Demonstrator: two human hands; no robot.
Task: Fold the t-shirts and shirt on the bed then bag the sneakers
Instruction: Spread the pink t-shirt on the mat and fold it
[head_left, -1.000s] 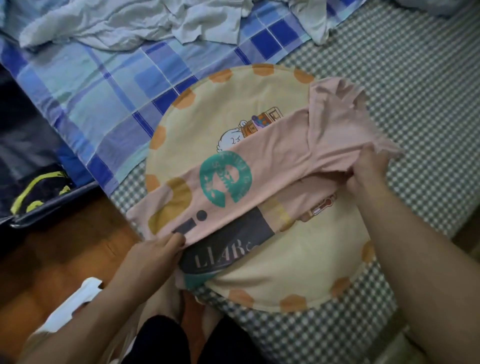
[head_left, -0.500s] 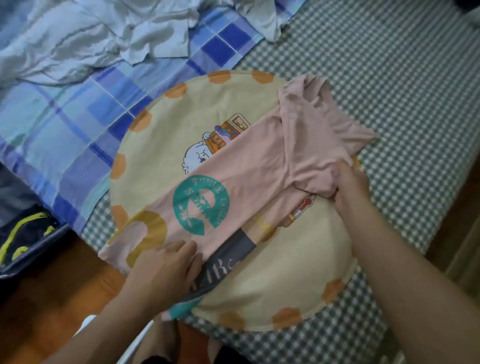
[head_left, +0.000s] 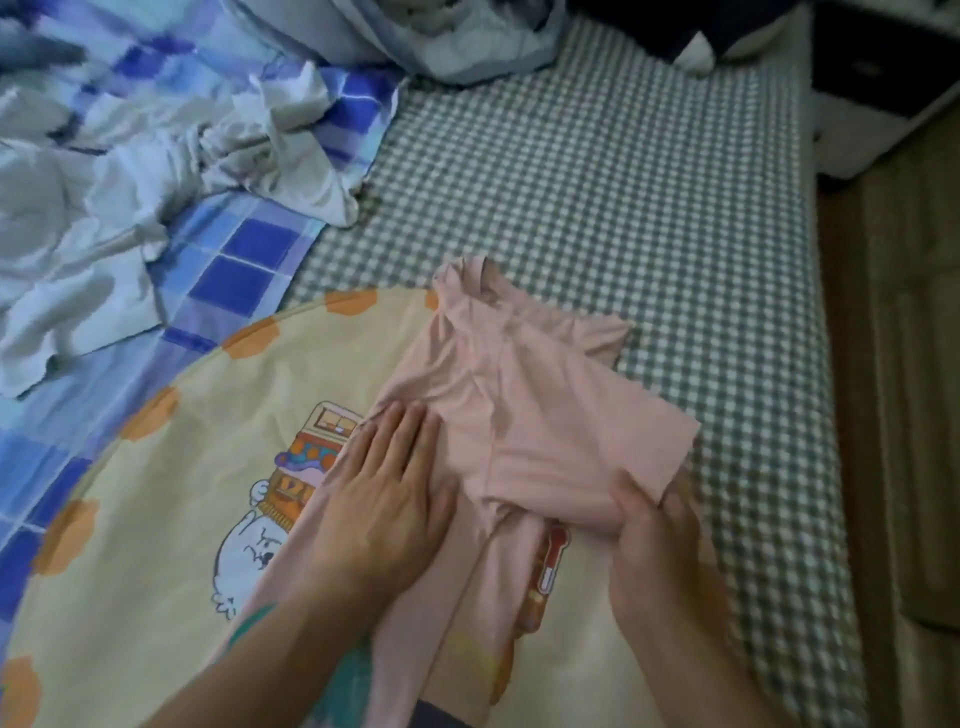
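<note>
A pink t-shirt (head_left: 524, 415) lies folded lengthwise across a round yellow cushion (head_left: 171, 519) with orange dots and a cartoon print. My left hand (head_left: 387, 499) presses flat on the shirt's middle, fingers straight and together. My right hand (head_left: 657, 525) pinches the shirt's sleeve fold at its lower right edge, thumb on top of the fabric. The shirt's collar end points away from me onto the checked sheet. No sneakers or bag are in view.
A crumpled white garment (head_left: 130, 187) lies on a blue plaid blanket (head_left: 244, 270) at the upper left. The green-and-white checked sheet (head_left: 623, 182) covers the bed to the right. The bed's edge and wooden floor (head_left: 893, 415) run along the right side.
My left hand left the shirt's hem and moved up to press flat on its middle. My right hand stayed on the sleeve area. The view shifted towards the collar end.
</note>
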